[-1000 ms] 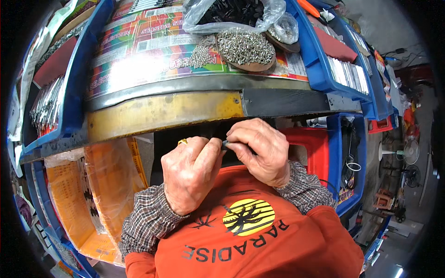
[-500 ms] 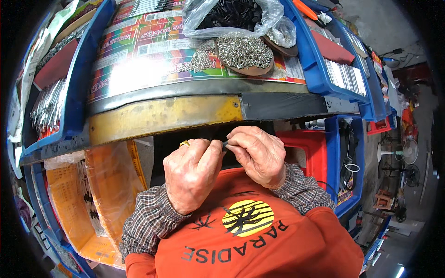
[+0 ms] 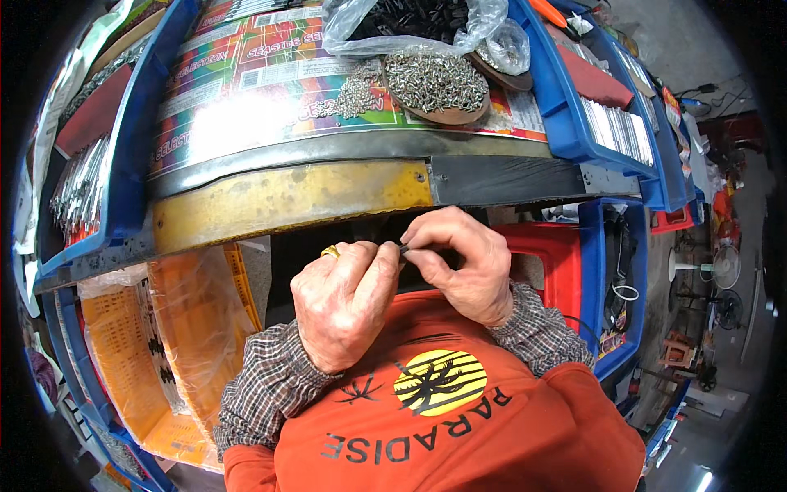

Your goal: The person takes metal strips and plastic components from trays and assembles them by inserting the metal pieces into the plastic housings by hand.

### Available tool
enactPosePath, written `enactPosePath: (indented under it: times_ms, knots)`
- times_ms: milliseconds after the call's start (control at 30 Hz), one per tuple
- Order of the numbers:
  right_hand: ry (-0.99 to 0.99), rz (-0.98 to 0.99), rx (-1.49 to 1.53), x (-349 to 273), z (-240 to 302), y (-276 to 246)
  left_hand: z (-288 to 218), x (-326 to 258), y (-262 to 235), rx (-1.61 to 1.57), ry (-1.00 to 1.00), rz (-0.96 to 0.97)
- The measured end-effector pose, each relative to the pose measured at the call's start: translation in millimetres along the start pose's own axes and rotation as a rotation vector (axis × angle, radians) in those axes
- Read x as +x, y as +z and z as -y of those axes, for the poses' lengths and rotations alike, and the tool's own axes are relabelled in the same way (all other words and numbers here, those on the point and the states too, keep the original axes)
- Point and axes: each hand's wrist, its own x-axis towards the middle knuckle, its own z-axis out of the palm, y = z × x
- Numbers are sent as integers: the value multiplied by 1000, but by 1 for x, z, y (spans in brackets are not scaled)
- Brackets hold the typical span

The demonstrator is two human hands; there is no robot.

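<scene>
Both hands are up close to the chest, just under the desk edge. The left hand (image 3: 344, 303), gold ring on one finger, and the right hand (image 3: 459, 262) meet fingertip to fingertip, fingers closed pinching a small dark metal piece (image 3: 403, 245) between them. It's too tiny to tell exactly what it is. I'd say the trick here is keeping both pinches firm and lined up, since a part that small looks slippery and easy to drop. Beyond that is the desk (image 3: 287, 197) with its worn yellow painted front and a glossy, colourful printed sheet on top. Further back sits a shallow brown dish of shiny little screws (image 3: 434, 82), then a crinkly clear bag of dark parts (image 3: 410, 20)
</scene>
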Motion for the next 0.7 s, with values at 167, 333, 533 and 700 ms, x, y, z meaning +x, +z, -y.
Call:
enactPosePath:
  times_ms: [167,333,533,700]
  knots:
    - [818,209,609,7,20,-14,-1,6,-2,-7,32,1]
    - [696,52,579,-3,16,0,-4,11,1,-38,7,-18]
    - [638,64,594,-5,8,-1,-4,14,0,-70,-12,-39]
    - [642,97,580,-2,8,-3,1,13,7,-58,71,-96]
